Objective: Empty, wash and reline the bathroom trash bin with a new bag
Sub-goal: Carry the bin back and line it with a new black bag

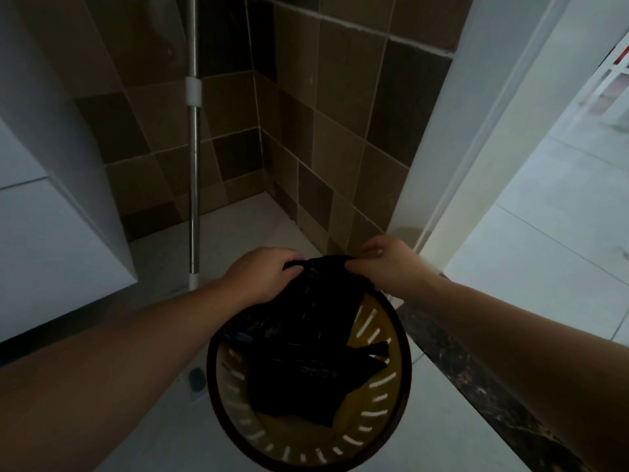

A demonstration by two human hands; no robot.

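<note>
We see a round slotted trash bin (pixel 374 427) with a dark rim standing on the pale floor tiles (pixel 476 420), just beside a dark marble threshold (pixel 476 379). A black plastic bag (pixel 306 335) lies partly inside it. Our left hand (pixel 262 274) and right hand (pixel 388 264) each pinch the bag's top edge at the bin's far rim. A metal mop handle (pixel 194 172) stands against the brown wall tiles (pixel 340 148).
</note>
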